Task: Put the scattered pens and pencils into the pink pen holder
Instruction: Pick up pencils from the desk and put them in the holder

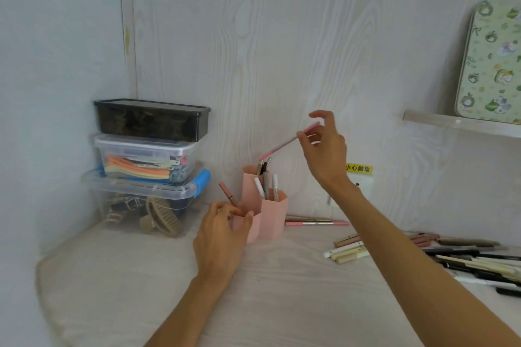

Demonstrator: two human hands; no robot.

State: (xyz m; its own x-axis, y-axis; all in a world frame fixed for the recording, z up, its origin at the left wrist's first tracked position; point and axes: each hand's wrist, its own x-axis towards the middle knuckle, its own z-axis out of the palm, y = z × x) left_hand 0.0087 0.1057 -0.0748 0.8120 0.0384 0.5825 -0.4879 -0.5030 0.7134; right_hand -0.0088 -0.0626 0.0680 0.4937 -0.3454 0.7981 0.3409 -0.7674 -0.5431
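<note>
The pink pen holder (272, 217), made of three joined hexagonal cups, stands at the back of the desk with several pens in it. My right hand (324, 149) pinches a thin pink-and-grey pen (284, 144) tilted above the tallest cup, its lower tip just over the rim. My left hand (220, 236) curls round the lowest front cup, where a dusty-pink pen (227, 194) leans out. More pens lie loose: a pink one (315, 223) by the wall and a scattered pile (465, 256) at the right.
Three stacked plastic boxes (149, 166) fill the back left corner. A yellow warning label (358, 168) and socket sit on the wall behind my right wrist. A floral tin (490, 65) leans on a shelf (456, 122) at the upper right.
</note>
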